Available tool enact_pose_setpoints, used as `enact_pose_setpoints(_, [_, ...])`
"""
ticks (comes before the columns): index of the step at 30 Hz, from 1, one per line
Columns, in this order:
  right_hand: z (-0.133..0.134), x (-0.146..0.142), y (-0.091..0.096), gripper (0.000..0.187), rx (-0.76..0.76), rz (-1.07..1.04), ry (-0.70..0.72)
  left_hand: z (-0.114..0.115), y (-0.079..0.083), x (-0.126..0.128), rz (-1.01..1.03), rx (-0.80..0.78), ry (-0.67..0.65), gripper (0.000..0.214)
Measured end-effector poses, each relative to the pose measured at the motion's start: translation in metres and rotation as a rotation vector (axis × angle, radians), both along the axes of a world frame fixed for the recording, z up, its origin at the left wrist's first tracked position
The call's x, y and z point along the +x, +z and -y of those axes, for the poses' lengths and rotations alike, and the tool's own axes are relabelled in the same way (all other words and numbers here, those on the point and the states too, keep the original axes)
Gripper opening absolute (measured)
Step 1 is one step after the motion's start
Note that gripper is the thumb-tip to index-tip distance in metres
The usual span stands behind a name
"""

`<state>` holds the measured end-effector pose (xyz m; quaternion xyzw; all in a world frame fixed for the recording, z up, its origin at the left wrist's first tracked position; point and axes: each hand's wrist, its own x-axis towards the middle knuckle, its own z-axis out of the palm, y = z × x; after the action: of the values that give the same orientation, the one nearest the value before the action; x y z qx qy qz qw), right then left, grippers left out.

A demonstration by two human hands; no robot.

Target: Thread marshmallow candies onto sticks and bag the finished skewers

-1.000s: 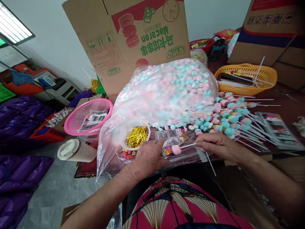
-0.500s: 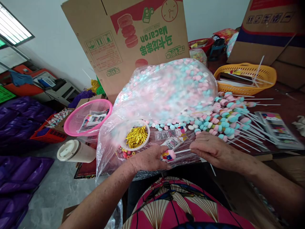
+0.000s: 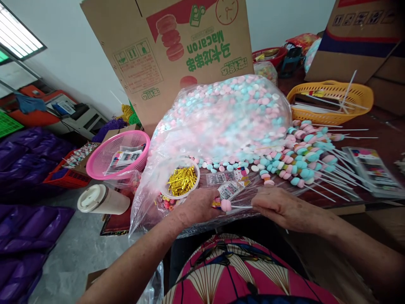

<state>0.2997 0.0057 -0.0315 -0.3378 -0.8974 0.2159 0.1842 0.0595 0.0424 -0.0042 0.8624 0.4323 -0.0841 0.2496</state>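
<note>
My left hand (image 3: 202, 207) is closed around a marshmallow skewer (image 3: 225, 205). A pink marshmallow and a bit of colourful printed wrapper show past my fingers; the rest is hidden in the hand. My right hand (image 3: 278, 207) pinches the far end of its white stick (image 3: 242, 207). Just beyond my hands lie flat printed bags (image 3: 229, 190). Left of them stands a round white tub (image 3: 198, 179) of gold twist ties (image 3: 182, 181). Finished-looking skewers (image 3: 305, 164) of pink and blue marshmallows are heaped beyond my right hand, sticks pointing right.
A big clear bag of marshmallows (image 3: 221, 118) fills the middle, before a cardboard box (image 3: 196, 46). At left are a pink basket (image 3: 91, 162) and a lidded cup (image 3: 104, 200). A yellow basket (image 3: 354, 99) and a stack of printed bags (image 3: 376, 171) are at right.
My left hand has closed further over the wrapped part of the skewer. My right hand stays on the stick, and the view has shifted slightly.
</note>
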Motion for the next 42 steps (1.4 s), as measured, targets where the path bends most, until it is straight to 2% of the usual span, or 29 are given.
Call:
enact_pose_setpoints(5, [0.007,-0.009,0.002,0.029,-0.001,0.012,-0.03,0.005,-0.003,0.016,-0.14,0.072,-0.01,0.019])
enact_pose_setpoints(9, [0.01,-0.021,-0.005,0.024,0.086,0.051,-0.091,0.011,-0.007,0.027,-0.151,0.02,-0.061,0.022])
enact_pose_setpoints(10, [0.009,-0.022,-0.007,0.023,0.107,0.056,-0.103,0.011,-0.007,0.026,-0.102,-0.014,-0.075,0.029])
enact_pose_setpoints(12, [0.008,-0.019,-0.008,0.024,0.125,0.038,-0.117,0.01,-0.005,0.02,0.026,-0.064,-0.099,0.059])
enact_pose_setpoints(14, [0.006,-0.011,-0.006,0.028,0.1,-0.008,-0.137,0.007,-0.003,0.011,0.073,-0.048,-0.096,0.086])
enact_pose_setpoints(15, [0.005,-0.007,-0.005,0.03,0.073,-0.035,-0.152,0.006,-0.002,0.006,0.048,-0.005,-0.08,0.089])
enact_pose_setpoints(19, [0.004,0.007,0.002,0.033,-0.047,-0.136,-0.196,0.007,-0.004,-0.009,-0.09,0.174,0.022,0.06])
enact_pose_setpoints(23, [0.007,0.009,0.002,0.033,0.028,-0.105,-0.169,0.01,-0.005,-0.008,0.001,0.089,0.047,0.042])
enact_pose_setpoints(27, [0.01,0.001,0.003,0.031,0.139,-0.054,-0.128,0.009,-0.003,0.001,0.04,0.005,-0.008,0.035])
enact_pose_setpoints(30, [0.009,-0.002,0.006,0.031,0.09,-0.091,-0.114,0.006,-0.002,0.003,0.029,-0.009,0.0,0.032])
enact_pose_setpoints(34, [0.009,0.005,0.009,0.03,0.056,-0.142,-0.13,0.003,0.0,-0.003,0.064,-0.015,0.05,0.042])
enact_pose_setpoints(38, [0.013,0.0,0.008,0.031,0.167,-0.07,-0.089,0.006,-0.002,0.001,-0.044,0.149,0.077,0.038])
enact_pose_setpoints(42, [0.017,-0.015,0.004,0.029,0.24,-0.032,-0.15,0.013,-0.009,0.012,-0.124,0.363,0.068,0.026])
